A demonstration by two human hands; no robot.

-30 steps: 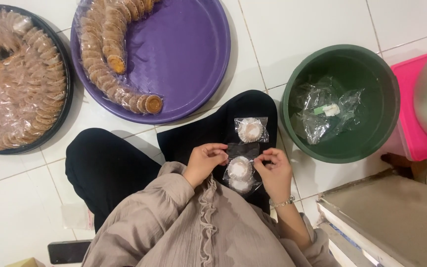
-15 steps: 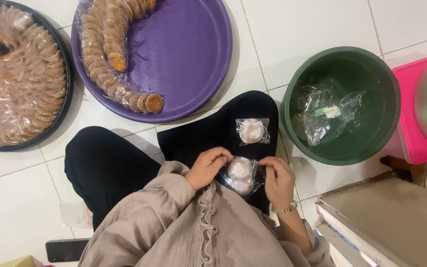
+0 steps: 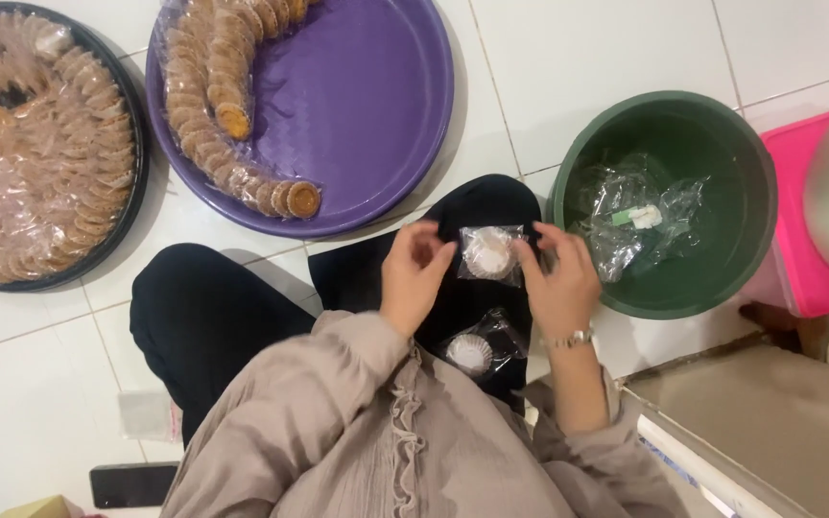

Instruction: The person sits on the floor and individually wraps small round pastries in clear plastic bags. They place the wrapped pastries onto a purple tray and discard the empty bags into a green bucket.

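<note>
I sit on the floor with black-trousered legs folded. A small clear plastic packet with a white paper-cupped pastry (image 3: 489, 251) lies on my knee. My left hand (image 3: 416, 278) pinches its left edge and my right hand (image 3: 558, 280) holds its right edge. Lower on my lap lies a second, similar wrapped pastry (image 3: 474, 351), untouched.
A purple round tray (image 3: 376, 105) with a curved row of golden tarts (image 3: 232, 144) lies ahead. At the left, a black tray (image 3: 138, 182) of tarts sits under plastic film. To the right are a green tub (image 3: 722, 144) holding clear bags, a pink container (image 3: 803, 269) and a dark phone (image 3: 131, 484).
Both hands let go of the packet low on my lap and moved up to the packet on my knee, taking it by its edges.
</note>
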